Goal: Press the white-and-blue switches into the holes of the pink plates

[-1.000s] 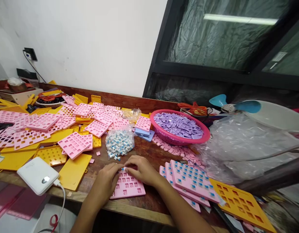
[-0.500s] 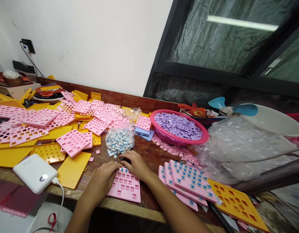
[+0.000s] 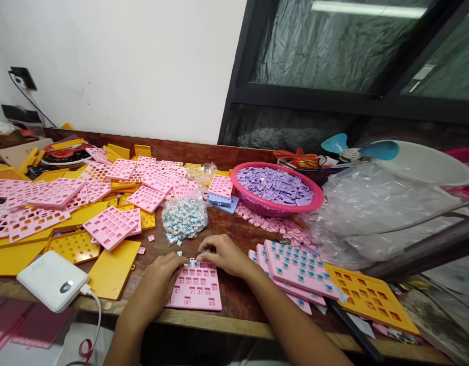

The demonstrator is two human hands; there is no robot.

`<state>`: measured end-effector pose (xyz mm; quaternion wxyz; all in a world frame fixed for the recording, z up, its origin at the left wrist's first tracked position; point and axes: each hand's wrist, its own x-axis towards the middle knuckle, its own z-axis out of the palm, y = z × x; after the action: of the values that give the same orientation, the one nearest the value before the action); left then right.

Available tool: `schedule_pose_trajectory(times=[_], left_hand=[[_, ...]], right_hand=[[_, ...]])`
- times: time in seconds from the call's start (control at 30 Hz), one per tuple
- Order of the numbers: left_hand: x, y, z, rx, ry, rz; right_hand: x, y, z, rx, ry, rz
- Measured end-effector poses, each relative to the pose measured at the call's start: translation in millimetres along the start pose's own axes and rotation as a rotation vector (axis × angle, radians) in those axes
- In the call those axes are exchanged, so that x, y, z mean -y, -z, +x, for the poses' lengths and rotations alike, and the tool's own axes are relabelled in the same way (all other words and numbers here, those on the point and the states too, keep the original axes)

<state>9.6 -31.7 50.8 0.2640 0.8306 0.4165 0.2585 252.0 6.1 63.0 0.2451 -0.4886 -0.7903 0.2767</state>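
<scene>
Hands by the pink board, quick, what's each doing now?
Left hand: touching the pink board; grip can't be told.
Right hand: pinched, seemingly holding a small blue piece.

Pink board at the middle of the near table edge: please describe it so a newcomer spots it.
On the wooden table, find the clear bag of small blue-and-white pieces. The pink board lies between it and the front edge. Unlike the stack of pink boards to its right, topped with rows of blue pieces, it shows blue only along its far side.
</scene>
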Motion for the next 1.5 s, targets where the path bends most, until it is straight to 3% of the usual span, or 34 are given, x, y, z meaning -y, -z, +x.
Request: schedule_pose_trajectory(times=[0.1,0.27,0.53,0.8,0.93,1.17,1.37,1.5], left_hand=[[-3,-4.8,1,0.016,0.028,0.095],[-5,-7.3,4,0.009,0.043,0.116],[-2,-9.7,1,-0.070,0.052,-0.031],[-2,-10.0,5,-0.128,-0.010,-0.141],[12,-15.3,10,-0.267,-0.010,0.006],[44,-37.4,14,-0.138,0.027,0.245],[60,-41.8,15,-0.172,0.005,0.322],[82,-48.4,14,-0.208,-0.066,0.348]], right_hand=[[3,-4,-3,0.055,-0.021,-0.037],[8,-13,-2,0.020,-0.042,-0.230],[6,0,-9,0.132,0.112,-0.198],[-4,2,-6,0.034,0.164,-0.246],[-5,4,-7,0.041,0.177,-0.213],[-5,4,-6,0.067,0.195,-0.247],[-9,-1,-4,0.060,0.127,-0.305],[-8,-5,-3,0.083,0.108,-0.363]])
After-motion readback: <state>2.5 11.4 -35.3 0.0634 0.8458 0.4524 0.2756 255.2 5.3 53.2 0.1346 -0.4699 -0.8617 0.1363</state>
